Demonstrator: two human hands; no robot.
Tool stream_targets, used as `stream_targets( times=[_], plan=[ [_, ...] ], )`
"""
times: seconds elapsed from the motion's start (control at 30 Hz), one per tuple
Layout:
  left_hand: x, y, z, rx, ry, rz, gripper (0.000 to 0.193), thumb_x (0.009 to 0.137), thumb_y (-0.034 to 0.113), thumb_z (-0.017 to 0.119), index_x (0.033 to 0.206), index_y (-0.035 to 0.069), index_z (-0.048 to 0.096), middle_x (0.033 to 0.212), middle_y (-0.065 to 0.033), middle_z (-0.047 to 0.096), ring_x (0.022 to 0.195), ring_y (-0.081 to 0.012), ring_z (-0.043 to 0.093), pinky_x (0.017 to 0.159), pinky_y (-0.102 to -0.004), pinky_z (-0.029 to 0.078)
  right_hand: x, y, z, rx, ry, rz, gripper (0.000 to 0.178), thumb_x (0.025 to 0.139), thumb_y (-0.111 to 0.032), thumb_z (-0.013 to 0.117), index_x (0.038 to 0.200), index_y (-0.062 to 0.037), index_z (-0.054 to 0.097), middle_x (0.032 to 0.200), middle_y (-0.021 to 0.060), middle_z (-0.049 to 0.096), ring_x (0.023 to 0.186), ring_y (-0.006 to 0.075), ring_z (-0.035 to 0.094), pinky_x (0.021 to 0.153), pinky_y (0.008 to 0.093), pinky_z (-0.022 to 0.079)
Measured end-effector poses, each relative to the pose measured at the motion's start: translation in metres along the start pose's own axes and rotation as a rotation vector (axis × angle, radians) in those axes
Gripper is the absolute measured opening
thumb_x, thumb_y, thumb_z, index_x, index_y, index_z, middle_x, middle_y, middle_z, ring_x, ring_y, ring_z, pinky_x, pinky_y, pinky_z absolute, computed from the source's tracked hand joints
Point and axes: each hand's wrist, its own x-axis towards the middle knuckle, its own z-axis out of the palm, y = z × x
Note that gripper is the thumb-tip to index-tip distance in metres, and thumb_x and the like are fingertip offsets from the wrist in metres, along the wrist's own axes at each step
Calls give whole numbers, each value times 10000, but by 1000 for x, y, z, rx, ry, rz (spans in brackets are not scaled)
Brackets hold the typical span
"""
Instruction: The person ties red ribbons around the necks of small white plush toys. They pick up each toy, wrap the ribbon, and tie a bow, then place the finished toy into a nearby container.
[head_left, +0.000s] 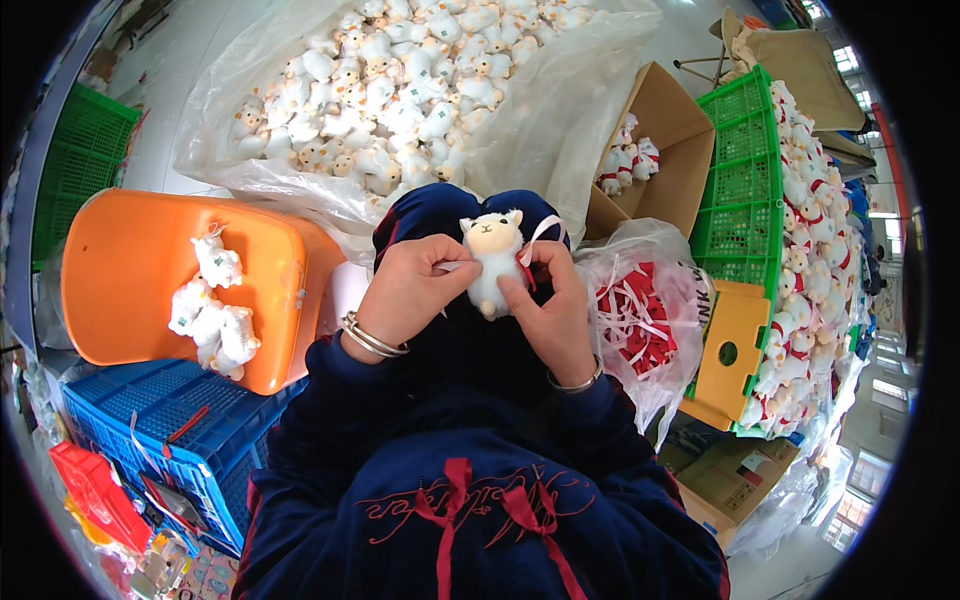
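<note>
Over my lap I hold a small white plush sheep [491,262] upright, its cream face and pointed ears toward me. My left hand [415,285] is closed at its left side, thumb and finger pinching a white ribbon [450,266]. Against the other side, my right hand [555,310] grips the toy, with the thumb on its lower body. A red strip [526,268] shows beside those fingers, and a pale ribbon loop [546,228] rises above them. The parts of the ribbon behind the toy are hidden.
Ahead lies a large clear bag [230,165] full of plush sheep. An orange chair [110,270] at left holds several more, above a blue crate [130,390]. On the right are a bag of red-and-white ribbons [640,310], a cardboard box [660,110] and a green crate [735,190].
</note>
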Motion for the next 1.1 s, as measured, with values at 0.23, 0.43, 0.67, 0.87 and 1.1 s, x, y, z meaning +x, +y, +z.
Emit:
stream_targets(
  times=[0.23, 0.43, 0.67, 0.87, 1.1],
  plan=[
    [1, -9, 7, -149, 125, 47, 145, 922, 122, 780, 959, -11, 738, 779, -61, 726, 683, -53, 634, 637, -229, 509, 8, 2, 5, 53, -2, 63, 264, 886, -81, 776, 1082, -9, 614, 989, 73, 620, 858, 171, 591, 781, 298, 491],
    [6, -2, 5, 79, 133, 214, 110, 903, 89, 784, 946, -3, 742, 784, -53, 673, 678, -97, 608, 629, -269, 490, 16, 10, 10, 23, 33, -57, 138, 927, -35, 728, 1018, 7, 633, 982, 89, 629, 812, 196, 600, 731, 305, 487],
    [7, 6, 8, -9, 160, 210, 94, 906, 56, 776, 964, -16, 755, 813, 1, 661, 724, -50, 576, 667, -222, 470, 24, 7, 13, 43, -14, -134, 112, 917, 5, 737, 1020, 5, 692, 986, 82, 638, 792, 184, 609, 697, 290, 489],
    [13, -4, 18, -135, 186, 131, 104, 941, 90, 744, 975, -8, 754, 797, 23, 671, 725, -29, 551, 650, -218, 452, 32, 15, 0, 41, -130, -287, 136, 902, 30, 743, 1030, -11, 723, 1036, 73, 636, 857, 194, 620, 739, 284, 496],
    [21, -7, 22, -284, 32, 115, 145, 969, 96, 705, 1059, -7, 753, 867, -24, 681, 782, -92, 614, 704, -256, 493, 47, 9, -10, 83, -266, -324, 157, 914, 23, 737, 1061, -31, 745, 1103, 68, 575, 937, 172, 597, 796, 270, 480]
  ],
)
